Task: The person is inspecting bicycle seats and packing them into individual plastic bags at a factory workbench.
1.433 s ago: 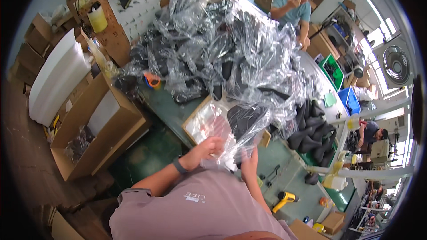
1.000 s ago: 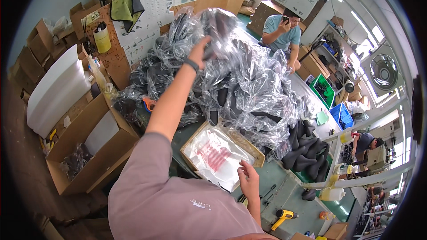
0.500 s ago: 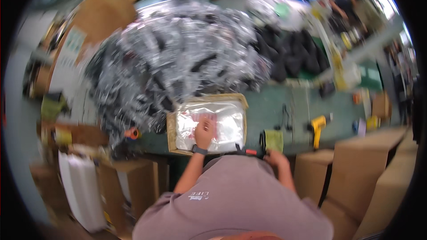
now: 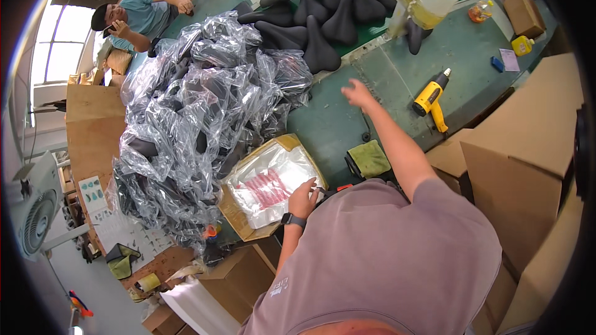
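My right hand point(image 4: 357, 93) is stretched out over the green table, fingers apart and holding nothing. Just beyond it lie several black bicycle saddles point(image 4: 321, 48). My left hand point(image 4: 303, 200), with a dark watch on its wrist, is at the near right edge of an open cardboard box point(image 4: 248, 233). Its fingers look loosely bent and apart, with nothing visible in them. In the box is a stack of clear plastic bags point(image 4: 251, 177) with red print. Left of and beyond the box rises a big pile of saddles wrapped in clear plastic point(image 4: 205, 99).
A yellow heat gun point(image 4: 431, 98) and a green cloth point(image 4: 368, 160) lie on the table at the right. Large cartons point(image 4: 521, 149) stand at my right. A white fan point(image 4: 38, 205) is at far left. Across the table another person point(image 4: 144, 15) sits, one hand raised.
My view has turned. My right hand has gone from beside the green cloth out toward the saddles. My left hand has slid from the middle of the bags to their near right edge.
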`<action>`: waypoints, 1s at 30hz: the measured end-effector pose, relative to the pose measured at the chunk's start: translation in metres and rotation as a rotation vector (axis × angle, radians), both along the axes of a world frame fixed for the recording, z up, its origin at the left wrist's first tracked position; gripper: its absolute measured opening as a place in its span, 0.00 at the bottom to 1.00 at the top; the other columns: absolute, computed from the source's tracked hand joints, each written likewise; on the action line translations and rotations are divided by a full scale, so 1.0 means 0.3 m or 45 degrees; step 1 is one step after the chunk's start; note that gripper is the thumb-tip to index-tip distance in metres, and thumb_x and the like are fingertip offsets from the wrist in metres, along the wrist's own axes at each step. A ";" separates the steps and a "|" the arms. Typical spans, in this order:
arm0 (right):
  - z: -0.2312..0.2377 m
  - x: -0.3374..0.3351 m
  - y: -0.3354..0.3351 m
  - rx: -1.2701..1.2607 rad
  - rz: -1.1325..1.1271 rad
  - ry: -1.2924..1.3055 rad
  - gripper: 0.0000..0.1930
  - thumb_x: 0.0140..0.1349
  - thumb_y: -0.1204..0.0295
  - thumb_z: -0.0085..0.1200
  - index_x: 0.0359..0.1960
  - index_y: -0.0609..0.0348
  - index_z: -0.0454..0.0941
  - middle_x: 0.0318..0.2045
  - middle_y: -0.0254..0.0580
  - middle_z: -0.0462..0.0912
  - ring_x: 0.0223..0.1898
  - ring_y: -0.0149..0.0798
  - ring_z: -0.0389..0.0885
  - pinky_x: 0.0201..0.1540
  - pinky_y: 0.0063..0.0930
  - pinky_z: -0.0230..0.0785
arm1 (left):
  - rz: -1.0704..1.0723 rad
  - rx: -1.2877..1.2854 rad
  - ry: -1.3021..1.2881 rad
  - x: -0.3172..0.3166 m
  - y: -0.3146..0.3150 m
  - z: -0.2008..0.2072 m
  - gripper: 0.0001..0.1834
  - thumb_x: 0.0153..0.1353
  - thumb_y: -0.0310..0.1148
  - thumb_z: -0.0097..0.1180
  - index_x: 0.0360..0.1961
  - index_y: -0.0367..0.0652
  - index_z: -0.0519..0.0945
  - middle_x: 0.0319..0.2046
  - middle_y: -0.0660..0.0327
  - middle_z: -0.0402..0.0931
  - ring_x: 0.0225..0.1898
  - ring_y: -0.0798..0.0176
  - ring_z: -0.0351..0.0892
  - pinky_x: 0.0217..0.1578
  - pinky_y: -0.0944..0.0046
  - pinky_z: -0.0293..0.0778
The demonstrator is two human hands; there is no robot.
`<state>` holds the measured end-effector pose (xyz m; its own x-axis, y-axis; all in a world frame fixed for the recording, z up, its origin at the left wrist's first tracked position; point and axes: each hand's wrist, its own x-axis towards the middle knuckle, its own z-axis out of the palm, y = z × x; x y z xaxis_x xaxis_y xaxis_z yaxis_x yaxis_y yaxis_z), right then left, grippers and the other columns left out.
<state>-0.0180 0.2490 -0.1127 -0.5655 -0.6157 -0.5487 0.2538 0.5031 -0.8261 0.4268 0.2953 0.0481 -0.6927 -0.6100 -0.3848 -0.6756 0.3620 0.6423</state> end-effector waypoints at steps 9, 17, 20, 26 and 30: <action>-0.088 -0.113 -0.533 -0.184 -1.098 -0.669 0.40 0.60 0.61 0.85 0.69 0.66 0.77 0.62 0.53 0.85 0.58 0.49 0.85 0.61 0.47 0.80 | 0.230 0.104 -0.084 -0.136 0.060 0.096 0.23 0.72 0.32 0.70 0.67 0.46 0.85 0.50 0.55 0.91 0.48 0.49 0.92 0.50 0.52 0.86; 0.467 -0.171 0.013 -0.338 -0.344 0.566 0.24 0.68 0.56 0.78 0.50 0.68 0.89 0.44 0.44 0.94 0.46 0.39 0.90 0.54 0.39 0.80 | -0.097 -0.720 0.310 -0.453 -0.241 0.318 0.35 0.64 0.37 0.77 0.71 0.42 0.82 0.66 0.46 0.84 0.67 0.37 0.82 0.68 0.40 0.77; 0.645 -0.151 0.237 -0.395 0.210 -0.037 0.20 0.73 0.61 0.73 0.53 0.67 0.90 0.46 0.39 0.93 0.47 0.31 0.88 0.53 0.32 0.80 | -0.280 -0.809 0.283 -0.587 -0.312 0.420 0.55 0.56 0.49 0.83 0.80 0.38 0.71 0.74 0.41 0.75 0.73 0.35 0.77 0.75 0.37 0.70; 0.366 0.042 0.355 -0.333 0.306 -0.361 0.26 0.77 0.54 0.68 0.61 0.67 0.87 0.51 0.40 0.94 0.51 0.37 0.91 0.59 0.33 0.81 | -0.023 1.501 0.056 -0.412 -0.185 0.080 0.40 0.67 0.47 0.78 0.71 0.39 0.73 0.51 0.48 0.88 0.41 0.54 0.90 0.42 0.56 0.86; 0.101 0.134 0.433 0.531 0.312 0.977 0.41 0.71 0.45 0.69 0.73 0.66 0.75 0.47 0.54 0.93 0.54 0.57 0.90 0.64 0.49 0.76 | 0.768 1.823 0.245 -0.299 -0.003 -0.095 0.19 0.77 0.43 0.68 0.54 0.43 0.75 0.36 0.58 0.82 0.27 0.66 0.79 0.28 0.64 0.76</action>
